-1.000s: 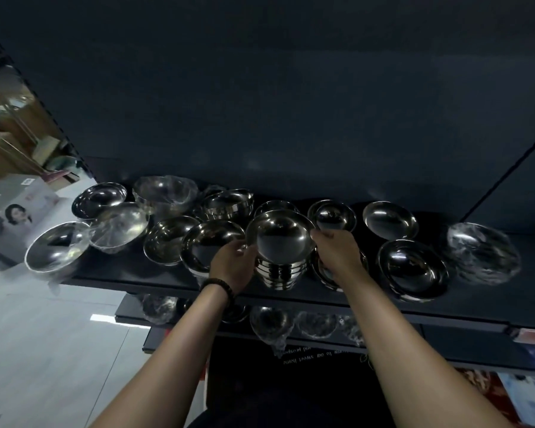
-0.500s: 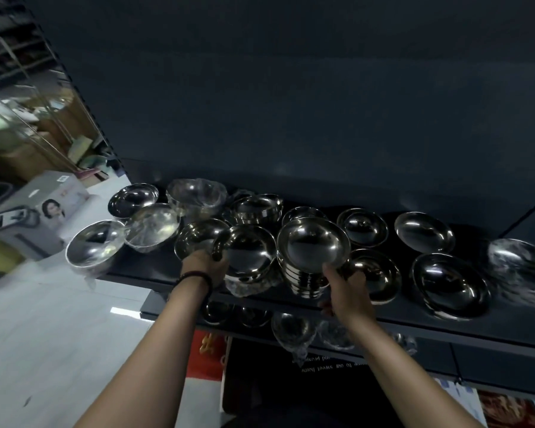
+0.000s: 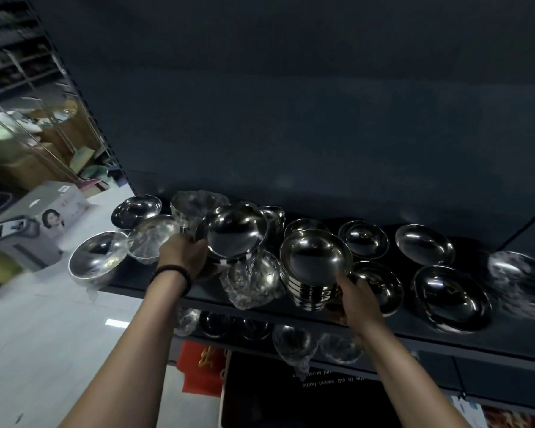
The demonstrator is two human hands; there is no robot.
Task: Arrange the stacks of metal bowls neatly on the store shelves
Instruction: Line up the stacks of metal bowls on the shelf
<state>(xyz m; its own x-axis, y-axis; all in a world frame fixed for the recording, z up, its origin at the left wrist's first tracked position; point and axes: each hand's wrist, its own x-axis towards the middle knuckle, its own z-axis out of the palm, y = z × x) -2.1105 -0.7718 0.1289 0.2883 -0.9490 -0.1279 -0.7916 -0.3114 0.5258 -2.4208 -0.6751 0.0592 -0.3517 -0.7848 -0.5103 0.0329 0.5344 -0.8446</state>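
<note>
The stack of bowls [image 3: 314, 270] stands at the near edge of the shelf [image 3: 405, 330], the right hand [image 3: 357, 301] gripping its right side; just left sits a wrapped bowl [image 3: 254, 281]; above that, the left hand [image 3: 183, 253] holds a lifted bowl [image 3: 232, 234]. Other bowls [image 3: 423, 244] lie right, left and behind.

Left hand [image 3: 183, 254] and right hand [image 3: 357, 299] both gripping (arms outstretched).

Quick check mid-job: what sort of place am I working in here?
Most likely a shop selling kitchenware. Loose metal bowls crowd a dark display shelf, some in clear plastic wrap, with more on the lower shelf, and a printed product box stands on the floor at left.
</note>
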